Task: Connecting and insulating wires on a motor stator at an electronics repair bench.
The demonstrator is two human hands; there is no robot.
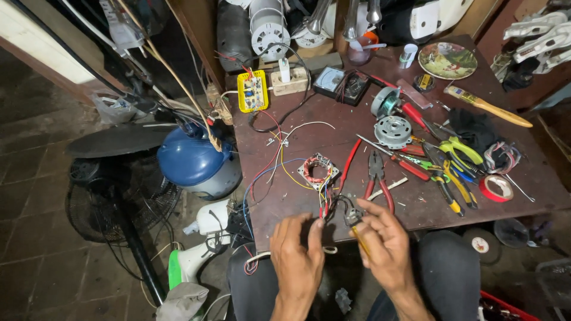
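Left hand [295,252] is down at the near edge of the brown workbench [297,113], fingers pinched together on the bundle of coloured wires [325,205] that runs from the copper-wound stator [318,169] just beyond. Right hand [380,241] sits close beside it, fingertips closed on a small dark part [352,217] at the wire ends, with what looks like a thin yellow-handled tool lying under the palm; I can't tell exactly what it is. Red-handled pliers [377,175] lie just past the right fingers, a roll of red tape [496,188] well off to the right. Working this well, I'd judge, means keeping the strands sorted by colour and the pinch close to the ends, so nothing tugs on the stator's windings.
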